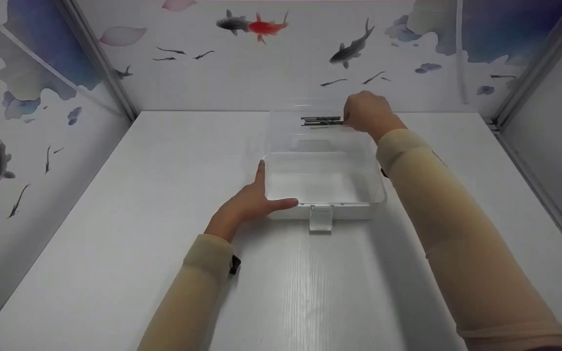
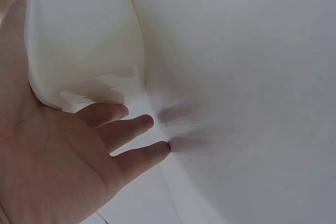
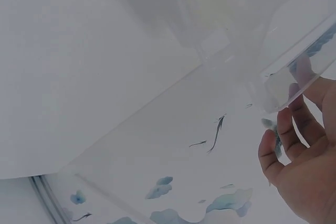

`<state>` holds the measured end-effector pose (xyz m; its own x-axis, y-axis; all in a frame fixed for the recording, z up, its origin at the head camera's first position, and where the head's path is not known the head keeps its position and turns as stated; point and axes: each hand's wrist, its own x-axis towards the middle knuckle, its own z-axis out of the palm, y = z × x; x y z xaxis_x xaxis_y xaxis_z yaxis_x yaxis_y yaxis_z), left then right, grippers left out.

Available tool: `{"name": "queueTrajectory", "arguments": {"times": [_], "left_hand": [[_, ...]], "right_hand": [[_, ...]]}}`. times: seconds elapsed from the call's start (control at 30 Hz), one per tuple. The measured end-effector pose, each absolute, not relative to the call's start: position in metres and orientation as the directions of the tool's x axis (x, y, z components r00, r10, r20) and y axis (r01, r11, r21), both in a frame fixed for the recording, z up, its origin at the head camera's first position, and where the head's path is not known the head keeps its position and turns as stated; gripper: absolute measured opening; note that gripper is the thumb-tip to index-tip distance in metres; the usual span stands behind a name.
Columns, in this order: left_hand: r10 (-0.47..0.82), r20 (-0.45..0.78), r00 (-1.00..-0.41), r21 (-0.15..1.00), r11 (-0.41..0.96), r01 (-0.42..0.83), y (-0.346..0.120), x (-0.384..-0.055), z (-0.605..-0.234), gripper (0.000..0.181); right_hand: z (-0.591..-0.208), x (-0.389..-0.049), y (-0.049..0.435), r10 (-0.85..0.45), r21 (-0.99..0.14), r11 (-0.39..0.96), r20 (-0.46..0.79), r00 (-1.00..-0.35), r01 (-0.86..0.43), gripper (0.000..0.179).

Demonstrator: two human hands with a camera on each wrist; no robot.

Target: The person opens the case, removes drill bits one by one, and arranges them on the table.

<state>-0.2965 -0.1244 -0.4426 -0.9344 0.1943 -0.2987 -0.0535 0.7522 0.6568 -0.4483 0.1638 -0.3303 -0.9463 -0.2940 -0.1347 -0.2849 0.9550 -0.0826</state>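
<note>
A clear plastic box [image 1: 325, 210] with a front latch [image 1: 320, 219] stands on the table, its lid [image 1: 286, 139] raised at the back. My left hand [image 1: 247, 201] rests against the box's left front corner, thumb along the front rim; in the left wrist view its fingers [image 2: 139, 158] stretch out straight beneath the box wall. At the lid's right edge, my right hand [image 1: 369, 112] curls its fingers, and in the right wrist view the hand [image 3: 310, 150] pinches the clear edge. Several dark drill bits [image 1: 321, 121] show beside it, their right ends hidden by the hand.
The white table [image 1: 173, 195] ends at a back wall [image 1: 203, 83] printed with fish. Side panels [image 1: 32, 161] with metal posts stand left and right. Inside the box its floor [image 1: 320, 185] shows bare.
</note>
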Motion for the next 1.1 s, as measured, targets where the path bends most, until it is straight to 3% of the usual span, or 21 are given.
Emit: {"name": "queueTrajectory", "arguments": {"times": [0.17, 0.47, 0.87, 1.1], "left_hand": [[0.189, -0.29, -0.938, 0.661, 0.749, -0.053, -0.123, -0.296, -0.444, 0.146], [0.181, -0.291, -0.939, 0.663, 0.746, -0.061, -0.122, -0.295, -0.445, 0.145], [0.199, -0.266, -0.943, 0.677, 0.735, -0.036, -0.124, -0.296, -0.443, 0.145], [0.203, -0.261, -0.944, 0.687, 0.726, -0.034, -0.124, -0.296, -0.444, 0.146]], "right_hand": [[-0.332, -0.449, 0.166, -0.301, -0.082, 0.953, -0.134, -0.944, -0.292, 0.025], [-0.325, -0.448, 0.176, -0.372, 0.082, 0.92, -0.119, -0.921, -0.382, 0.025], [-0.297, -0.434, 0.193, -0.486, 0.169, 0.856, -0.053, -0.872, -0.488, 0.025], [-0.282, -0.427, 0.208, -0.492, 0.151, 0.862, 0.014, -0.871, -0.484, 0.025]]}}
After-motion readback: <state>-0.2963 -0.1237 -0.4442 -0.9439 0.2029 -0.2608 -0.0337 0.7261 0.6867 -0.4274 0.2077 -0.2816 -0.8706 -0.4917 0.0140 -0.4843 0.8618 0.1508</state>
